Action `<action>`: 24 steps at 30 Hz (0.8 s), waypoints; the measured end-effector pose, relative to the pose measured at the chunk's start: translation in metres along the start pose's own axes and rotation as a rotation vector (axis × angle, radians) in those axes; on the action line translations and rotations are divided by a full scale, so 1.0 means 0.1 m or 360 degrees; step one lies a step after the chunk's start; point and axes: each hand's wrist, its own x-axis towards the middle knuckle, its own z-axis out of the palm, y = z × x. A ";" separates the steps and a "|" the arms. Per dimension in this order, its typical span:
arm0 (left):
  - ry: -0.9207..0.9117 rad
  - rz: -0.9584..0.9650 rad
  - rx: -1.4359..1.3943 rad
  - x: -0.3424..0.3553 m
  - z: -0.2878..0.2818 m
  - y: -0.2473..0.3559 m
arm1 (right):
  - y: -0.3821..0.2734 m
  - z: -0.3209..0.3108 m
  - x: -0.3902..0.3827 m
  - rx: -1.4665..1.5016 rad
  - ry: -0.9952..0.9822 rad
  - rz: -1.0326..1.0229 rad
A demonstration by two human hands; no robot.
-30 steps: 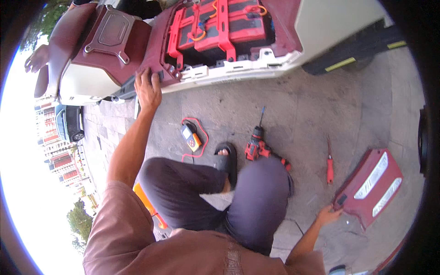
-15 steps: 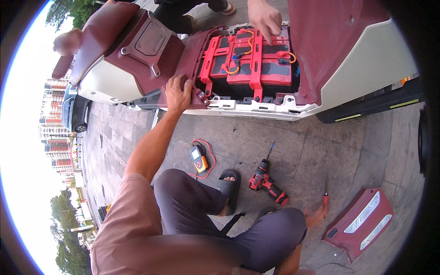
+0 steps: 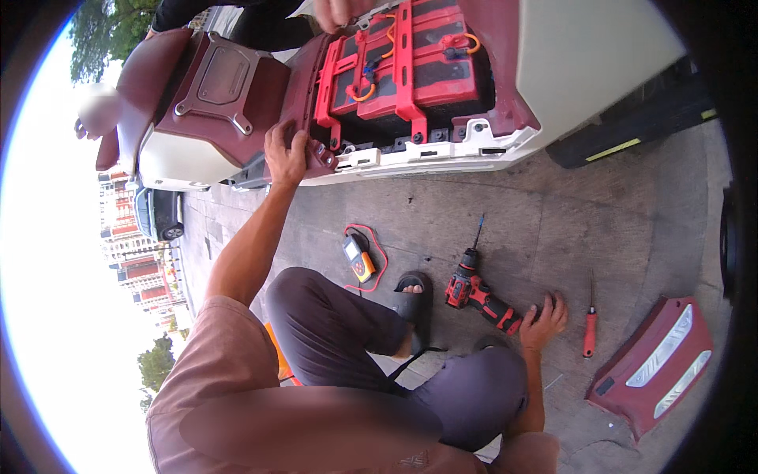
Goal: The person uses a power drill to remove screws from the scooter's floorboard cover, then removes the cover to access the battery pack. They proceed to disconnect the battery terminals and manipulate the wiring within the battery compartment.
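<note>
My left hand (image 3: 286,154) rests with its fingers spread on the maroon body panel (image 3: 294,103) of a scooter, beside the open battery bay. Inside the bay, a red-and-black battery pack (image 3: 450,83) sits under red brackets (image 3: 405,71), with orange cables joining its parts. Low on the right, my right hand (image 3: 545,322) is open over the ground, fingers apart, at the base of a red-and-black cordless drill (image 3: 483,296). Whether its fingertips touch the drill, I cannot tell. A red-handled screwdriver (image 3: 590,332) lies to the right of that hand.
An orange-and-black handheld meter (image 3: 359,261) with a red lead lies on the paving. A maroon cover panel (image 3: 651,367) rests at the lower right. Another person's hand (image 3: 339,11) reaches over the battery bay's far side. The scooter's wheel (image 3: 624,134) stands beyond its white side.
My right hand has let go of the screwdriver and moved left to the drill. The other person's hand has shifted left off the battery pack. My left hand stays on the panel.
</note>
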 end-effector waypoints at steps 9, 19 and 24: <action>-0.0028 -0.0058 -0.0079 -0.06 -0.05 -0.04 | 0.00 0.07 -0.02 -0.0143 0.0021 0.0109; -0.0065 0.0024 0.0002 -0.02 -0.05 -0.22 | 0.01 0.04 -0.04 -0.0108 0.0045 0.0086; -0.0071 0.0009 -0.0013 -0.01 -0.04 -0.19 | -0.01 0.01 0.00 -0.0100 -0.0015 0.0107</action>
